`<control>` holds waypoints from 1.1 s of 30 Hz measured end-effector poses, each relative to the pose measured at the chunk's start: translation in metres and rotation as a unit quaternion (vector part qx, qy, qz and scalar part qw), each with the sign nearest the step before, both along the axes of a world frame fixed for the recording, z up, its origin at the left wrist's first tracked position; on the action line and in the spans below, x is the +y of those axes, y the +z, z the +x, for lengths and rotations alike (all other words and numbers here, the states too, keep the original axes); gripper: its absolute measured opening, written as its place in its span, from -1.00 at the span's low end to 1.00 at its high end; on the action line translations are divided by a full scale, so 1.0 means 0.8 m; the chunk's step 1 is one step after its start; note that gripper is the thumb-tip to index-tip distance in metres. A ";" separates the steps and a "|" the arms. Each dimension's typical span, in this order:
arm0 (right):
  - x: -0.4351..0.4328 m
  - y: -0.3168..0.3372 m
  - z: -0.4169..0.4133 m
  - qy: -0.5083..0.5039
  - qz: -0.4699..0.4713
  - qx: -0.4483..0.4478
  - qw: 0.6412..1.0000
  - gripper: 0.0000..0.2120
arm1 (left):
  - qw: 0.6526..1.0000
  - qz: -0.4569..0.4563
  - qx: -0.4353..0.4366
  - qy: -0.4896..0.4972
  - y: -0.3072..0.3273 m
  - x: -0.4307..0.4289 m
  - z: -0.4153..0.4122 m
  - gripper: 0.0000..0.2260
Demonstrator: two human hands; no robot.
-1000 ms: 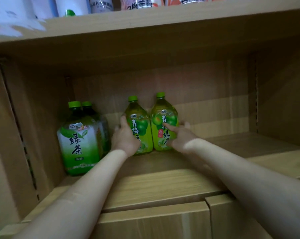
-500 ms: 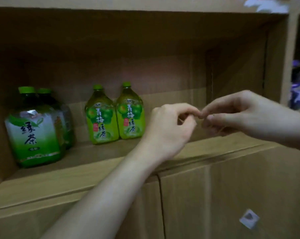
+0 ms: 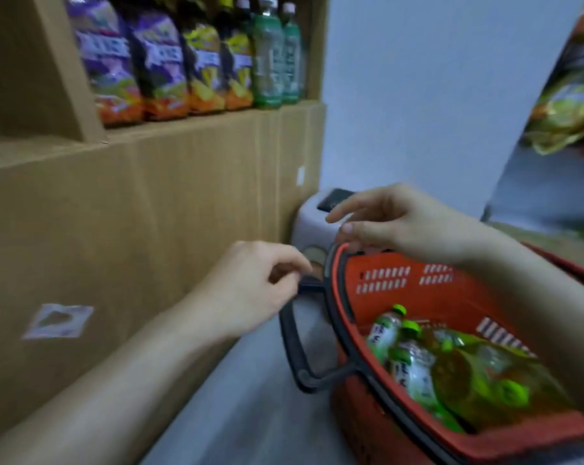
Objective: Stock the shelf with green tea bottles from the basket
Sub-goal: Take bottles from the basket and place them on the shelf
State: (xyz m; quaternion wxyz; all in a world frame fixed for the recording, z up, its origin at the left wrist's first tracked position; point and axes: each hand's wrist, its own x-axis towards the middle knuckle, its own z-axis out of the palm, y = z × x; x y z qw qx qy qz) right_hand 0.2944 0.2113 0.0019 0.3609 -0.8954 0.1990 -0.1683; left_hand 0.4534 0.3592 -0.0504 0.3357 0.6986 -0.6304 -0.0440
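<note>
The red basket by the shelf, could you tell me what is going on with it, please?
A person is stocking a shelf from the red basket, where several green tea bottles lie on their sides. The right hand hovers open above the basket's far rim, holding nothing. The left hand sits at the black handle with fingers curled; whether it grips it is unclear.
</note>
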 end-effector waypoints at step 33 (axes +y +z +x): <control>-0.119 -0.111 -0.028 -0.039 0.149 -0.174 0.973 -0.78 | 0.964 0.150 0.220 -0.021 -0.102 -0.143 -0.063 -0.14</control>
